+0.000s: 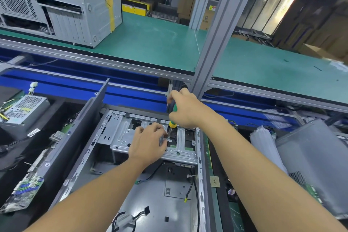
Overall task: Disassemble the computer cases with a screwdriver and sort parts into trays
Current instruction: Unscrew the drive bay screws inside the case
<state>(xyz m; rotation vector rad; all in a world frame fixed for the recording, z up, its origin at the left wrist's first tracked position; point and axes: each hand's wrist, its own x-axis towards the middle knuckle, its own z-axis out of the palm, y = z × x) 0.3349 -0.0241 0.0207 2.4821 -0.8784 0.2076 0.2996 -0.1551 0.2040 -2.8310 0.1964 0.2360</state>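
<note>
Screwdriver point(172, 119) upright in right hand point(185, 109); left hand point(148, 142) steadies tip.

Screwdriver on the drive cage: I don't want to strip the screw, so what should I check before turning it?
1. Right hand grips the screwdriver by its handle: ok.
2. Left hand pinches the shaft near its tip: ok.
3. Tip seated in a screw head: cannot tell, fingers hide it.
4. Shaft steep over the drive cage: ok.
5. Loose cables lie on the case floor, apart from the cage: ok.
</note>
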